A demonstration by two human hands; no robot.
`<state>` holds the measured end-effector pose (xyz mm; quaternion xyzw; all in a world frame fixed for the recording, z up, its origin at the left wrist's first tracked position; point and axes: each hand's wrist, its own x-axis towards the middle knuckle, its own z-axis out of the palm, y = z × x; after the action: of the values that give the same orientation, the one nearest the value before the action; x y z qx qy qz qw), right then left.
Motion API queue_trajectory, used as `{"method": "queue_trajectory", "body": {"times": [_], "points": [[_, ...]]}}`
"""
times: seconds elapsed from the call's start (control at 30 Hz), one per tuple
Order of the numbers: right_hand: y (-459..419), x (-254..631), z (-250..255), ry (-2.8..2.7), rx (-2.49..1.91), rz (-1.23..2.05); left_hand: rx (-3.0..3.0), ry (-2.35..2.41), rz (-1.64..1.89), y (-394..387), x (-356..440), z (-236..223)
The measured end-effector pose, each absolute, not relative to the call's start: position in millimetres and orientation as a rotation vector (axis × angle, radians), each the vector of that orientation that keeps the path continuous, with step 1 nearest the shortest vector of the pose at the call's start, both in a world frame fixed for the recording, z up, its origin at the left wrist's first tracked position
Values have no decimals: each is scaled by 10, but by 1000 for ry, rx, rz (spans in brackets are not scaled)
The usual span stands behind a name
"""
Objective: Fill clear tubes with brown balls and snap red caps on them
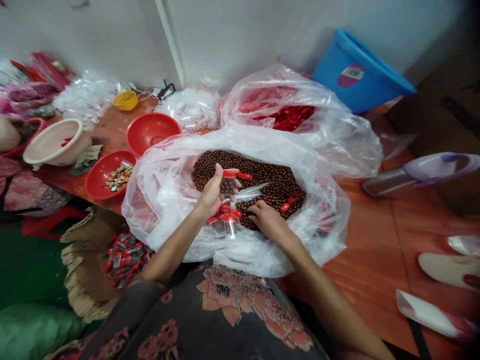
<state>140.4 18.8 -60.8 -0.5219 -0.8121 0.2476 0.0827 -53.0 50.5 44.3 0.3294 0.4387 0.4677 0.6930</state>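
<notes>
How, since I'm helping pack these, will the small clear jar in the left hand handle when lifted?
The clear jar looks light and smooth-walled, so probably slippery. The round brown balls inside would likely shift when it tilts.

The left hand [212, 195] and the right hand [267, 220] are working over two clear plastic bags [161, 210]. One small red-capped jar [228, 182] is sitting in the left hand, and at least two more jars [225, 223] are lying just below it. Two loose red caps [288, 202] are resting on the brown balls [270, 182]. Two red bowls [153, 131] are sitting left of centre, and one blue tub [360, 70] is tilting at upper right.
</notes>
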Motion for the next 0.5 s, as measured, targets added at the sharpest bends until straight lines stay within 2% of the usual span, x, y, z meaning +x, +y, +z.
{"method": "queue_trajectory", "body": {"times": [0.17, 0.3, 0.4, 0.5], "points": [[226, 1414, -692, -2178, -1456, 996, 754, 963, 992, 526, -546, 368], [268, 1501, -763, -1433, -1430, 1386, 747, 945, 944, 543, -554, 323], [309, 1589, -682, -847, -1230, 1674, 719, 894, 864, 533, -538, 267], [347, 1653, -478, -610, -1074, 1772, 684, 872, 770, 501, -485, 164]]}}
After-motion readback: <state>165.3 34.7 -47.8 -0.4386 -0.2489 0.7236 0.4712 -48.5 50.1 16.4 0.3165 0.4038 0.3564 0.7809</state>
